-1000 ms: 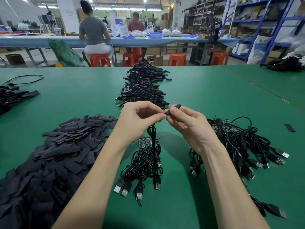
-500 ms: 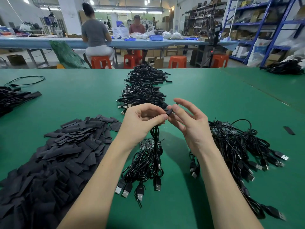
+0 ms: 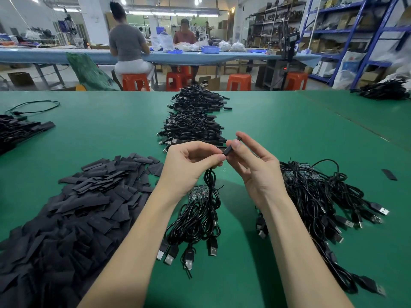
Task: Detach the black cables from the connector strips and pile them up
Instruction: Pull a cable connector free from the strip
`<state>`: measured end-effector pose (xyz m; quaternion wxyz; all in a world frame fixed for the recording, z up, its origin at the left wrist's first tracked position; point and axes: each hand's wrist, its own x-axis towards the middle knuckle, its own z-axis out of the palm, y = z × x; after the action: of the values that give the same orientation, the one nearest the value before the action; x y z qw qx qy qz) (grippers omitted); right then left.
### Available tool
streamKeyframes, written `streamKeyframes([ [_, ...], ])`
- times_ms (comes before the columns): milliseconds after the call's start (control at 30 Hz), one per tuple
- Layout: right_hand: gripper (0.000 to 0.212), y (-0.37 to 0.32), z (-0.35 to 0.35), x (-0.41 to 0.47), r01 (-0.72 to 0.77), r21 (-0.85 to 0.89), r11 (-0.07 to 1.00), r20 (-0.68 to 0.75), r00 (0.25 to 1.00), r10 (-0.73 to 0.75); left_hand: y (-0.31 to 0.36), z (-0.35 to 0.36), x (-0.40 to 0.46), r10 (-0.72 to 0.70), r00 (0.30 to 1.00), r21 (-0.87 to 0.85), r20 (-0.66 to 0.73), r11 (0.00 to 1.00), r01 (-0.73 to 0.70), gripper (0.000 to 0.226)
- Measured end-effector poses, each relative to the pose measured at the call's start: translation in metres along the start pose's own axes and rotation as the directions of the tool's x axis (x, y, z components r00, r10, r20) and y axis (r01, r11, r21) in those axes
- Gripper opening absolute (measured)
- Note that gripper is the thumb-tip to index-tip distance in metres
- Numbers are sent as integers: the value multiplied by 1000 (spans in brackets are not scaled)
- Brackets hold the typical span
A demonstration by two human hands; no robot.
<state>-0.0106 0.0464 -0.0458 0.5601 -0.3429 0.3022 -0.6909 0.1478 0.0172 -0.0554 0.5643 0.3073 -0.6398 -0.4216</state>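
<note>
Holding one black cable end above a green worktable (image 3: 278,121), both hands meet at the centre of the view.

The left hand (image 3: 189,165) has its fingers curled around the cable bundle (image 3: 198,216), which hangs down from it to the table with its USB plugs (image 3: 189,252) fanned toward the viewer; a small connector strip (image 3: 198,193) lies among the cables just below this hand. The right hand (image 3: 255,170) pinches a short black sleeve-like piece (image 3: 231,146) on the cable end between thumb and forefinger, its other fingers loosely spread. A finished pile of detached cables (image 3: 193,121) lies beyond the hands, an unprocessed heap of cables on strips (image 3: 318,196) to the right, and a heap of flat black pieces (image 3: 77,207) to the left.
</note>
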Motion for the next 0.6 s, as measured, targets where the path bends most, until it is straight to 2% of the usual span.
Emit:
streamKeyframes([
  [133,23,2,-1,-1,102,-128,987,-7,995,-103,-3,1,-1,-14,1000,-14,6,1000,14,11],
  [300,30,2,-1,-1,260,-302,917,34,964,-262,-6,0,-1,-9,1000,-16,-6,1000,9,11],
  [400,24,3,0,0,274,-320,907,26,959,-281,-6,0,-1,-6,1000,-18,-8,1000,6,11],
  [600,19,5,-2,2,212,-242,947,-31,974,-226,-9,2,-1,-15,1000,-1,-20,1000,15,10],
])
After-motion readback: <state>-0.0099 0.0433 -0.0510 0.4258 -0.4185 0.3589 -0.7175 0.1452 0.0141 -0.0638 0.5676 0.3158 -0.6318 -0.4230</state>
